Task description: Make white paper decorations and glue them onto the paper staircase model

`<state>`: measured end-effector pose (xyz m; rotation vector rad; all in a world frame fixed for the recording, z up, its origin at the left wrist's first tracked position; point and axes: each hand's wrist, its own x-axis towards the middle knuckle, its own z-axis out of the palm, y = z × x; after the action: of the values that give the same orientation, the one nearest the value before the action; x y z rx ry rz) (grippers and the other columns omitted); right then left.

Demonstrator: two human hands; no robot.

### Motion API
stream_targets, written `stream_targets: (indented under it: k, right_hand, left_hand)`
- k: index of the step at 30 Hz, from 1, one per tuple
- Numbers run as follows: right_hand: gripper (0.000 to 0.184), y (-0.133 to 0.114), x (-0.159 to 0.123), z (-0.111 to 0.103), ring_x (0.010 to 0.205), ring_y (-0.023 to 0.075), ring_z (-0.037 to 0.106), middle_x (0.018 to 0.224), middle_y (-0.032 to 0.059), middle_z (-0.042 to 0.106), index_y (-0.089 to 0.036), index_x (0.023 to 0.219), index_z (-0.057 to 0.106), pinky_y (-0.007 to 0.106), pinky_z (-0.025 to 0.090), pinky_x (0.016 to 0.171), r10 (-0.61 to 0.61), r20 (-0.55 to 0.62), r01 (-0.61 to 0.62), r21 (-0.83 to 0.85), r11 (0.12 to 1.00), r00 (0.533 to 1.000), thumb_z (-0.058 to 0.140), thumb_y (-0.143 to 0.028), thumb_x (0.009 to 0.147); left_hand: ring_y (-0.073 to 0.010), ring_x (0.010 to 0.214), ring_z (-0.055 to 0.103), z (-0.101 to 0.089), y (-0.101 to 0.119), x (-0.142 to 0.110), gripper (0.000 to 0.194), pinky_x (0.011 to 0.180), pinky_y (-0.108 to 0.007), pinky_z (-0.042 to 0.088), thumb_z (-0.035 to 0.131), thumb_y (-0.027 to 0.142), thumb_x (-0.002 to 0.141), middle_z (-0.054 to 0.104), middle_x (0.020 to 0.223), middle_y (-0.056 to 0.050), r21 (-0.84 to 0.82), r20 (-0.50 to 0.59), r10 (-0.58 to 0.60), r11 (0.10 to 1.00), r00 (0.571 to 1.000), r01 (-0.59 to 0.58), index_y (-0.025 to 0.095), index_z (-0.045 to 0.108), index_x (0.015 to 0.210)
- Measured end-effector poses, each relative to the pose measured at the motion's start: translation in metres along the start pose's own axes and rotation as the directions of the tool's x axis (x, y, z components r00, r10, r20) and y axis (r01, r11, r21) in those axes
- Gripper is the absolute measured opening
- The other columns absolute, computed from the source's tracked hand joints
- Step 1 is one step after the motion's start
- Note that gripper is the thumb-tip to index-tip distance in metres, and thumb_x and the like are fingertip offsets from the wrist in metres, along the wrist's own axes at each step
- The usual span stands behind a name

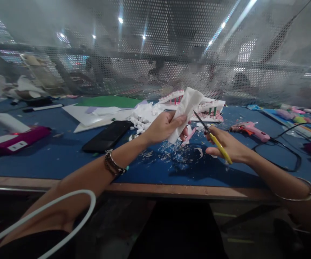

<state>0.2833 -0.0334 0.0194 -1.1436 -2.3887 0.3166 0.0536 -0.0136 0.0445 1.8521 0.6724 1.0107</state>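
Note:
A folded strip of white tissue (188, 102) is pinched between the thumb and fingers of my left hand (165, 126), tilted up and away from me. My right hand (227, 142) grips scissors with yellow handles (220, 146); their dark blades point up and left, close to the tissue. Whether the blades touch it I cannot tell. Beneath my hands, small white scraps (178, 153) litter the blue tabletop, with a pink strip (189, 136) among them. Behind them stands a white and pink model (207, 109) with pink and green posts, partly hidden by the tissue.
A black phone (107, 136) lies left of a heap of torn white pieces (144, 115). Green sheet (109, 101) and white boards are behind. A pink glue gun (252, 130) with a black cord rests at right, a purple power strip (17, 139) at left. Perforated metal screens the back.

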Motion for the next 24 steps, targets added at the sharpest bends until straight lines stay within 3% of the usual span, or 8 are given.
stream_targets:
  k: [6, 11, 18, 24]
  right_hand:
    - [0.062, -0.0025, 0.0010, 0.0024, 0.076, 0.0212, 0.051, 0.087, 0.0096, 0.054, -0.017, 0.096, 0.045, 0.034, 0.040, 0.066, -0.068, 0.054, 0.070, -0.024, 0.997, 0.996, 0.038, -0.073, 0.071]
    - [0.053, -0.0057, 0.0033, -0.0011, 0.059, 0.0120, 0.040, 0.068, 0.0017, 0.046, -0.018, 0.073, 0.042, 0.027, 0.032, 0.056, -0.143, 0.039, 0.143, 0.001, 0.990, 0.989, 0.032, -0.070, 0.077]
    - [0.058, -0.0041, 0.0039, -0.0028, 0.051, 0.0085, 0.032, 0.056, -0.0024, 0.038, -0.018, 0.061, 0.037, 0.024, 0.023, 0.049, -0.118, 0.020, 0.119, -0.015, 0.993, 0.993, 0.026, -0.072, 0.077]
    - [0.055, -0.0021, 0.0017, -0.0020, 0.048, 0.0068, 0.028, 0.050, -0.0041, 0.031, -0.018, 0.056, 0.035, 0.023, 0.021, 0.047, -0.095, -0.006, 0.095, -0.006, 0.995, 0.995, 0.031, -0.068, 0.079]
  left_hand:
    - [-0.0081, 0.051, 0.060, 0.0040, -0.0026, -0.0023, 0.024, 0.050, -0.018, 0.049, 0.045, 0.033, 0.087, 0.064, 0.067, -0.003, 0.064, 0.103, -0.061, 0.996, 0.993, 0.055, 0.011, 0.052, 0.082]
    - [-0.0069, 0.048, 0.059, 0.0059, -0.0010, -0.0037, 0.018, 0.047, -0.015, 0.046, 0.045, 0.028, 0.086, 0.062, 0.063, -0.001, 0.063, 0.121, -0.096, 0.994, 0.988, 0.089, 0.011, 0.050, 0.086]
    - [-0.0071, 0.047, 0.059, 0.0023, -0.0019, -0.0023, 0.020, 0.045, -0.015, 0.044, 0.046, 0.032, 0.086, 0.062, 0.064, 0.000, 0.042, 0.194, -0.118, 0.993, 0.974, 0.112, 0.012, 0.051, 0.087]
    - [-0.0063, 0.046, 0.058, 0.0002, -0.0027, -0.0013, 0.021, 0.044, -0.015, 0.044, 0.046, 0.032, 0.086, 0.063, 0.063, 0.000, 0.033, 0.196, -0.132, 0.991, 0.972, 0.128, 0.012, 0.053, 0.085]
